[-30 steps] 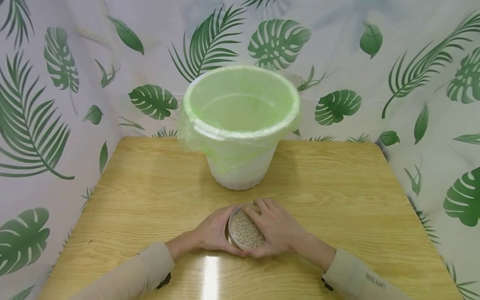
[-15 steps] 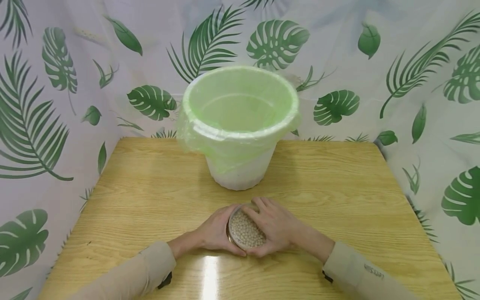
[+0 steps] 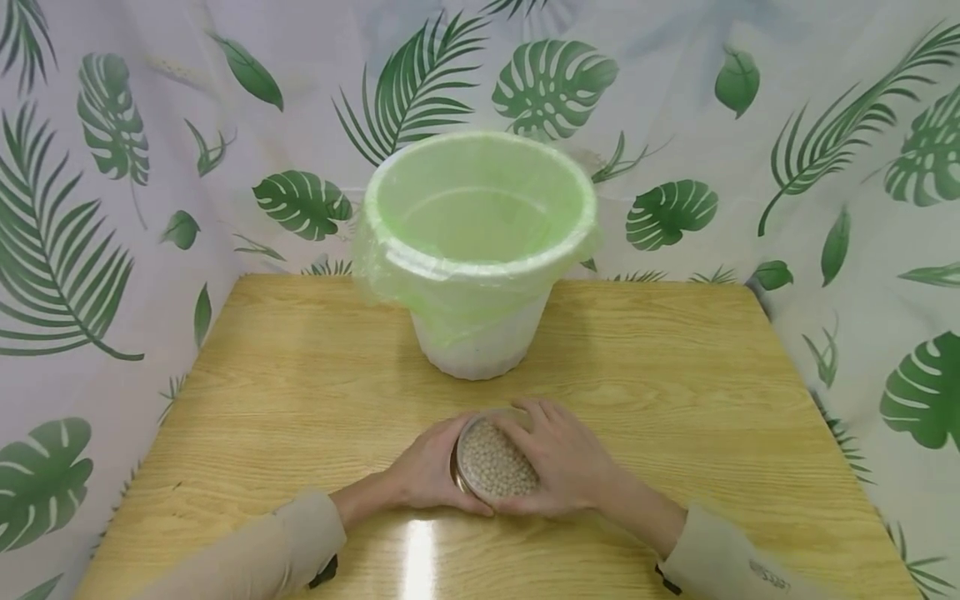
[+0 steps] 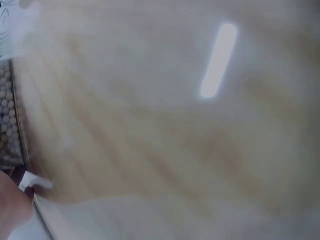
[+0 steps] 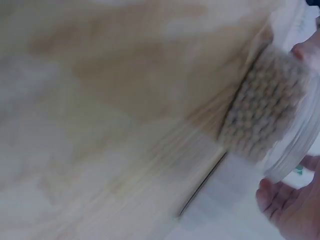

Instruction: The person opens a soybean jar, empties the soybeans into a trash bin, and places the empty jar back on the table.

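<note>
A round clear jar (image 3: 495, 457) full of small pale round beans is between my hands near the front middle of the table. My left hand (image 3: 433, 468) grips its left side, where a golden glint shows along the wall. My right hand (image 3: 562, 462) holds the right side, its fingers curved over the rim and partly hiding the beans. The right wrist view shows the jar (image 5: 262, 105) from the side, with a ridged clear rim and fingers (image 5: 280, 197) at it. Only a strip of the jar (image 4: 7, 120) shows in the left wrist view.
On the wooden table (image 3: 300, 367), behind the hands, stands a white bin (image 3: 480, 342) lined with a thin green bag (image 3: 480, 225). The bag's edge folds outside the rim. A leaf-patterned cloth (image 3: 300, 100) hangs behind and at both sides.
My right hand has shifted slightly rightward round the jar, and more of the beans show. The left hand keeps its hold; the jar and bin have hardly moved.
</note>
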Demonstrator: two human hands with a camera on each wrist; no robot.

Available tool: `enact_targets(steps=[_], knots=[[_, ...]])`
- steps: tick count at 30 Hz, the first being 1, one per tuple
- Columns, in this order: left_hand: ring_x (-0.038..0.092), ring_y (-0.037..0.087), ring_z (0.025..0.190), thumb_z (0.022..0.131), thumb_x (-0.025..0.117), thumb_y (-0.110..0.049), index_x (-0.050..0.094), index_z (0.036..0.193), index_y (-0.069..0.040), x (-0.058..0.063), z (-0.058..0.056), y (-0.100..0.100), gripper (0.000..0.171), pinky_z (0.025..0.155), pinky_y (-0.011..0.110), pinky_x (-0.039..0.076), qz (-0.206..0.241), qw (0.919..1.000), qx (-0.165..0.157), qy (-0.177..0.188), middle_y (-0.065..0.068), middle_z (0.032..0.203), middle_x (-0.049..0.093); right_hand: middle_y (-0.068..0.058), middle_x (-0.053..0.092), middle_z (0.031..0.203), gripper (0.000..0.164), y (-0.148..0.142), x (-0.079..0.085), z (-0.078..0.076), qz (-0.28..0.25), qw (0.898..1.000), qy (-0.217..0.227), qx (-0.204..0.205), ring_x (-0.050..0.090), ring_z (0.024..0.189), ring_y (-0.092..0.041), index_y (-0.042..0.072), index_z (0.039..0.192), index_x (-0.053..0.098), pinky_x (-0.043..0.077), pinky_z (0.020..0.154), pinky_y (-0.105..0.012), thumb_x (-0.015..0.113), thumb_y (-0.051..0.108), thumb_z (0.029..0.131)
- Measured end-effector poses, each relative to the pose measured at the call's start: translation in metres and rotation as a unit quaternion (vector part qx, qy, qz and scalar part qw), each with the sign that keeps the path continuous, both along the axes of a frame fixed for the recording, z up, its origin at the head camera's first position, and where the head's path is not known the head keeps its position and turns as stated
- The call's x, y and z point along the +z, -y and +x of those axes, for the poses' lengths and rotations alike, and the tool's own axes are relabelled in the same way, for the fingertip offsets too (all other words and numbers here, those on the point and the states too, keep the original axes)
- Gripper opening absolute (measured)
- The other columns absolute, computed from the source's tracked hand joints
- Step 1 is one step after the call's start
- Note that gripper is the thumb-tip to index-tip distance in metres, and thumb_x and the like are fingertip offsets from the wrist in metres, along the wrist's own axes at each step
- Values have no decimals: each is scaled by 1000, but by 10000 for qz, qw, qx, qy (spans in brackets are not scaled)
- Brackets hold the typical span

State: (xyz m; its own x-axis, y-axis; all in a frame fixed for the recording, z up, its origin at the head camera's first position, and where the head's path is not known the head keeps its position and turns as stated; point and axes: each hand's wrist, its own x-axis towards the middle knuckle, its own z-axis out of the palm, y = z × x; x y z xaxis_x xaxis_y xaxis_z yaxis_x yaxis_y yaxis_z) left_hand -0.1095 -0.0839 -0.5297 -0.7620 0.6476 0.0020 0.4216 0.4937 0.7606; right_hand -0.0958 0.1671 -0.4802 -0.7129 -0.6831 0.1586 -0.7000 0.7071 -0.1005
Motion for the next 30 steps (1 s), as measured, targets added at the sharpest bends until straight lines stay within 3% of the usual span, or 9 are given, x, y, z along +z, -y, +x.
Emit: enact_targets(steps=[6,12,20,30], knots=[[54,30,143,68,94,-59,35,160,-18,-2,8,-2,117,120,56,48,-71,9990,421,101,6,157,53,-21,59,141,102,10,2,17,-183,9964,111,-819,62,127,-38,21,148,53,59,106,-55,62,92,76],[53,32,144,69,92,-58,35,160,-15,-3,8,-3,116,121,55,48,-194,9990,406,-48,9,157,53,-17,62,129,102,16,-1,18,-321,9947,-38,-979,64,117,-33,19,141,55,61,100,-50,65,93,72],[54,33,142,66,93,-59,36,159,-12,-4,6,-5,118,119,55,50,-327,9983,452,-139,13,155,54,-16,61,126,102,13,-2,10,-315,9969,-91,-710,64,115,-31,14,138,57,61,99,-48,72,86,68],[54,30,142,65,98,-54,37,158,-11,-7,1,-4,119,122,54,47,-157,9991,201,-338,10,155,54,-13,60,130,101,-1,-2,-13,-249,9985,6,496,62,118,-28,14,143,55,59,103,-50,79,75,65]])
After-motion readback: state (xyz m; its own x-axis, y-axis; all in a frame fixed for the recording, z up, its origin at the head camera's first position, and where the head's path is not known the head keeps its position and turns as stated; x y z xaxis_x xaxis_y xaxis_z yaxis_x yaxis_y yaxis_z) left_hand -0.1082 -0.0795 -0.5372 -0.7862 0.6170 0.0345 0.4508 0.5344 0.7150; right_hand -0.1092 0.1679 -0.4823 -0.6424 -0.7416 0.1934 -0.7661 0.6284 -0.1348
